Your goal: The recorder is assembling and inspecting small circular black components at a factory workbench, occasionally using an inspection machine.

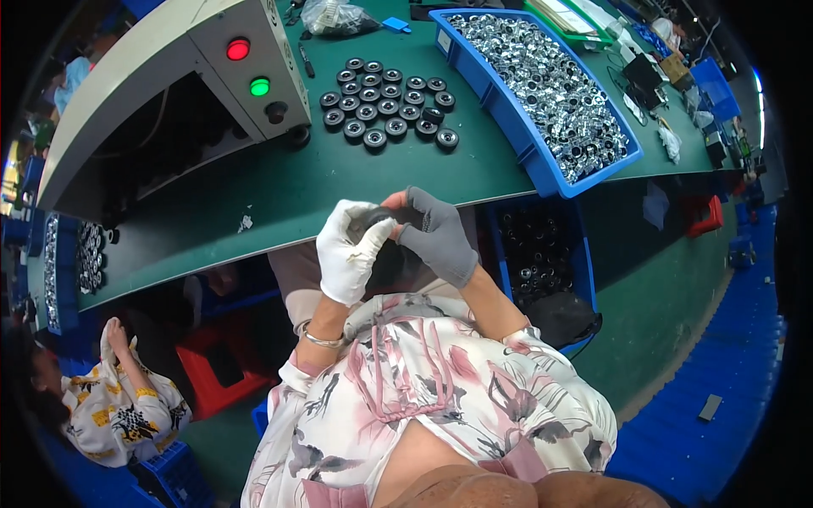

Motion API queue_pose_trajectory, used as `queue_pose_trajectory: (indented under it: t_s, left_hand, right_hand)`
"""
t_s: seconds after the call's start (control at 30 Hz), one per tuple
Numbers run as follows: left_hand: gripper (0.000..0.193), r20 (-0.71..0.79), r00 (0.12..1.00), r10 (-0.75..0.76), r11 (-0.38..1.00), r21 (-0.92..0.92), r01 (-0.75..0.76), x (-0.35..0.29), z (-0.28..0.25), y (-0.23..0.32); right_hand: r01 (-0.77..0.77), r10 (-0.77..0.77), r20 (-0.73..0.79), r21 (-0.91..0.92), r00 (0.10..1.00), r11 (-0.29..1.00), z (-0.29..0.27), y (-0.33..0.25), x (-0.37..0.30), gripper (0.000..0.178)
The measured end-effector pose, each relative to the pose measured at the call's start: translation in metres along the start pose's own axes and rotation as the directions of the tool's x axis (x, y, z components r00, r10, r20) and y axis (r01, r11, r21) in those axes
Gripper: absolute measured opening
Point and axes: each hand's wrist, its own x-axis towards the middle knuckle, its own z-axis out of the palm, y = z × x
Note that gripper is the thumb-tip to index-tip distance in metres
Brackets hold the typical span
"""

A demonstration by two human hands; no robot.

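Observation:
My left hand (345, 254), in a white glove, is closed on a small round black wheel (378, 217) in front of my body, just off the table's front edge. My right hand (439, 237), in a grey glove with bare fingertips, meets it from the other side, its fingers bent in against the same piece. The gloves cover much of the wheel, so its detail is hidden. Beyond my hands, several black wheels (367, 112) with dark shiny centres lie grouped on the green table (339, 173); at least one rests on top of others.
A blue bin (506, 118) heaped with silver rims stands right on the table. Under the edge, another blue bin (590, 275) holds black rings. At left stands a beige machine (203, 46) with lit red and green buttons. A co-worker (118, 406) sits lower left, near a red stool (199, 381).

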Motion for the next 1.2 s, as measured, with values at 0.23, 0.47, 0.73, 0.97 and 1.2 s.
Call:
queue_pose_trajectory:
  t_s: [0.23, 0.47, 0.73, 0.97, 1.2]
  left_hand:
    - [0.017, -0.015, 0.962, 0.274, 0.924, 0.281, -0.259, -0.017, -0.004, -0.007]
    - [0.015, -0.037, 0.960, 0.278, 0.906, 0.343, -0.249, -0.023, 0.001, -0.020]
    - [0.013, -0.088, 0.969, 0.229, 0.902, 0.393, -0.177, -0.002, 0.012, -0.030]
    - [0.027, -0.010, 0.993, -0.116, 0.992, -0.059, 0.115, 0.004, 0.011, -0.003]
    - [0.033, 0.033, 0.961, -0.276, 0.940, -0.199, 0.277, 0.007, 0.002, 0.003]
  right_hand:
    - [0.109, -0.108, 0.019, -0.174, 0.994, 0.979, 0.008, 0.012, -0.020, 0.026]
    - [0.189, -0.207, -0.096, -0.167, 0.974, 0.968, 0.018, 0.029, -0.027, 0.022]
    - [0.175, -0.225, -0.184, -0.257, 0.957, 0.951, 0.013, 0.038, -0.014, 0.028]
    - [0.074, -0.060, -0.149, 0.092, 0.987, 0.993, 0.005, 0.015, -0.007, 0.035]
    - [-0.038, 0.040, -0.012, 0.113, 0.999, 0.993, -0.009, 0.013, 0.005, 0.041]
